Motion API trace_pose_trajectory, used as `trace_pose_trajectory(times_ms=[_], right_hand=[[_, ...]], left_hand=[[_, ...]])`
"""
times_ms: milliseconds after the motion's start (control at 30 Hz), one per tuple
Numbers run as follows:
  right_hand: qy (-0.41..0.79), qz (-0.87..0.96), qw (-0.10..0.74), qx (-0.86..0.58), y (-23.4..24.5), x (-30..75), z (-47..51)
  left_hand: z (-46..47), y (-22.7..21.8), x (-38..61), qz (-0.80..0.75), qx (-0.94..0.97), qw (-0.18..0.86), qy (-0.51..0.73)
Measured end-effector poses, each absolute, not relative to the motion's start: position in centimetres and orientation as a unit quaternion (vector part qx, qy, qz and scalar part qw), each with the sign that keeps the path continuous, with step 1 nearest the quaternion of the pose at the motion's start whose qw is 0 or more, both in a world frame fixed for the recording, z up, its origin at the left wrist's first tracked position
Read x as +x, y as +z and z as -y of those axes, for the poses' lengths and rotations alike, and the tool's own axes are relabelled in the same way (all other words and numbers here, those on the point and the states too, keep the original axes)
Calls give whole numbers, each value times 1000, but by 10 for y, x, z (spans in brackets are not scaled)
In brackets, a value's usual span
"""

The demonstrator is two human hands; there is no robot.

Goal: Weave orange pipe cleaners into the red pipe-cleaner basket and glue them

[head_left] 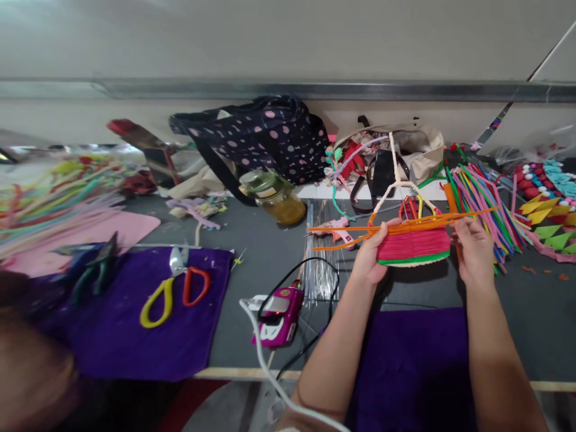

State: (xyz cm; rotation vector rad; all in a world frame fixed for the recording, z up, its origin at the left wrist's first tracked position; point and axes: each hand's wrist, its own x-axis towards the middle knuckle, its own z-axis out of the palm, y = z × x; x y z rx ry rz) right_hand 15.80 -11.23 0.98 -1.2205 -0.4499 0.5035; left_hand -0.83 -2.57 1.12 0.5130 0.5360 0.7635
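My left hand (371, 252) grips the left side of a small woven basket (414, 246), pink-red with a green bottom band and white upright ribs meeting above it. My right hand (472, 249) is closed at the basket's right side, pinching long orange pipe cleaners (405, 227) that run across its top and stick out to the left. Both hands hold the piece above the grey table (270, 252).
Scissors (175, 291) with yellow and red handles lie on a purple cloth (148, 336) at left, beside pliers (96, 264). A pink device (281, 312) with cables, a jar (272, 195), a dotted bag (265, 135), a beige bag (405, 153) and bundles of coloured pipe cleaners (481, 198) surround the hands.
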Motion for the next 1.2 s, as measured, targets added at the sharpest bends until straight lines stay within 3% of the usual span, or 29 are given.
trace_pose_trajectory(times_ms=[1200], right_hand=[[308, 171, 784, -511, 9, 145, 110]], left_hand=[[28, 9, -10, -255, 265, 857, 361]])
